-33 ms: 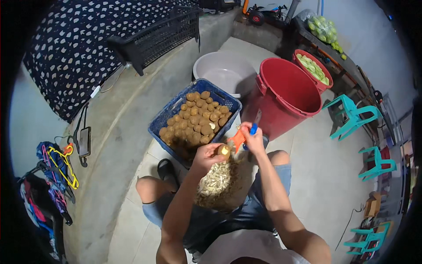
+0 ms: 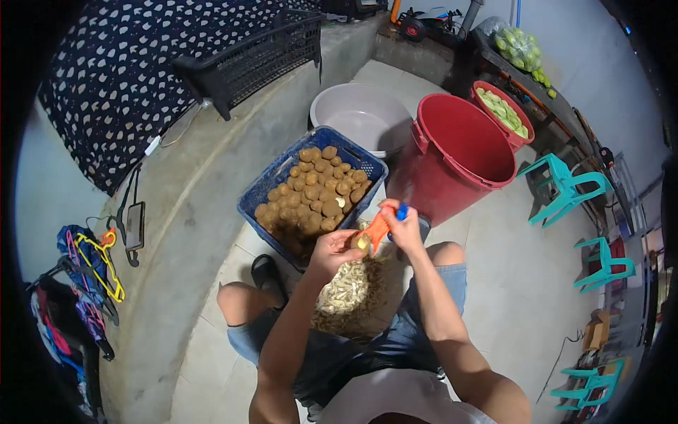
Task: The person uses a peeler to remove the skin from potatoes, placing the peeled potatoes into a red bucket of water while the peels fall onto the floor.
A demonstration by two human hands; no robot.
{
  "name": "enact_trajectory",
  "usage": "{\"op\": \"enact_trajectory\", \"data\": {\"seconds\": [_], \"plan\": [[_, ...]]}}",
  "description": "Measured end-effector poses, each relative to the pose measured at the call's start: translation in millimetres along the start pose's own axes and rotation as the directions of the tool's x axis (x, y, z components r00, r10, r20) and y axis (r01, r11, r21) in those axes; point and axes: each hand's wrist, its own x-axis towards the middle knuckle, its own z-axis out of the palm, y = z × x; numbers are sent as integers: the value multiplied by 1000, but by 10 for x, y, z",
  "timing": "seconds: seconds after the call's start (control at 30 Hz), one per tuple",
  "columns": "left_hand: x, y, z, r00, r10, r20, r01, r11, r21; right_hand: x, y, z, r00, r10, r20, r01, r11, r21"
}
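My left hand (image 2: 332, 253) is closed round a partly peeled potato (image 2: 362, 242), whose pale yellow flesh shows on one side. In my right hand (image 2: 404, 230) is an orange peeler (image 2: 376, 228), its head against the potato. A blue handle (image 2: 402, 211) also sticks out of that fist; its blade does not show now. Below both hands, between my knees, lies a heap of peelings (image 2: 346, 293). Just beyond my left hand stands a blue crate (image 2: 369, 200) with many brown, unpeeled potatoes (image 2: 311, 192) in it.
A tall red bin (image 2: 445, 180) stands right of the crate, with a grey basin (image 2: 326, 106) behind. Farther back, a red tub (image 2: 528, 130) holds pale green pieces. Green plastic chairs (image 2: 561, 177) line the right side. A concrete ledge (image 2: 183, 191) curves along the left, carrying a black crate (image 2: 265, 60).
My right hand has moved slightly left and brought the peeler onto the potato. The blade above the blue handle has turned out of sight. My left hand stays nearly in place.
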Motion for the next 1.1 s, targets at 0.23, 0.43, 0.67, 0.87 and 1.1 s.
{"op": "enact_trajectory", "data": {"seconds": [0.23,0.43,0.67,0.87,1.1], "plan": [[89,-143,20,999,20,31,-13,979,-205,-10,99,-80,996,43,-74,-53,989,-139],[61,-83,125,999,-31,31,41,907,-419,15,252,-195,985,113,-126,-123,990,-69],[60,-18,143,998,-38,49,55,894,-445,33,293,-137,973,177,-151,-191,978,-89],[81,-99,173,998,66,-14,-66,997,34,33,363,-137,996,30,-82,-42,989,-144],[25,-49,95,998,-8,67,0,994,113,19,134,-65,999,-16,-40,9,987,-162]]}}
